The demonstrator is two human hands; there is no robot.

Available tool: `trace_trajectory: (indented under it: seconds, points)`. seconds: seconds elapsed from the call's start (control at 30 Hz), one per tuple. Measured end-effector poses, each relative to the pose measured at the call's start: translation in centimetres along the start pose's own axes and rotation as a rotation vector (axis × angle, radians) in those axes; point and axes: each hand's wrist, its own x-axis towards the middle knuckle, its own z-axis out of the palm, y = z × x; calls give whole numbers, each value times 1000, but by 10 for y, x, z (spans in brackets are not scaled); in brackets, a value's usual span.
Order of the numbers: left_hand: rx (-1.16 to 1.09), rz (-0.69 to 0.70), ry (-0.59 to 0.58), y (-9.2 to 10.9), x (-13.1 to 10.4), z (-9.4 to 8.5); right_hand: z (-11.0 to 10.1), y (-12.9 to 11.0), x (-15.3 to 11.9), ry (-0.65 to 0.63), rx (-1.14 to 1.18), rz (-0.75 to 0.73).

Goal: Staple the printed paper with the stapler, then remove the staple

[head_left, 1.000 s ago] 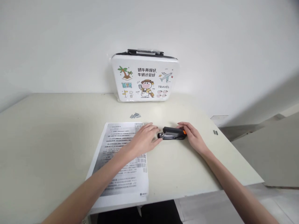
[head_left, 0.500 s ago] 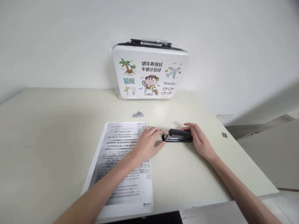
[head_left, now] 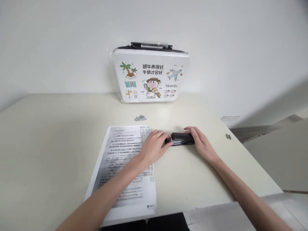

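Observation:
A black stapler lies on its side or base near the middle of the table, just right of the printed paper; I cannot tell which. My left hand pinches its left end between thumb and fingers, with the wrist over the paper's right side. Around the right end is my right hand, its fingers reaching behind the stapler and partly hidden by it. The printed sheet lies flat under my left forearm.
Several grey staple strips lie beyond the paper. A few more strips are near the table's right edge. A white case with cartoon prints and a black handle stands at the back against the wall.
My left hand has moved right, its thumb and fingers now overlapping the stapler's left end. My right hand has slid slightly left along the stapler. The whole view has shifted a little.

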Motion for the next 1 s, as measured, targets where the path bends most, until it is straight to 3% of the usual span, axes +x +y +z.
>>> trace_trajectory:
  seconds: [0.13,0.33,0.57,0.77,0.93,1.0]
  points:
    - [58,15,-5,4,1,-1,-2,-1,-1,-75,-73,-41]
    - [102,-11,-8,4,-5,-15,-4,2,0,-56,-122,-62]
    - [121,25,-34,-10,-19,-41,-5,2,1,-43,-130,-83]
    - [110,46,-47,-17,-28,-49,-4,1,0,-36,-136,-83]
    - [-33,-26,-146,-28,-15,-69,-4,-2,0,-48,-141,-75]
    - [-64,-96,-101,-38,-2,-81,-4,-2,0,-50,-144,-70]
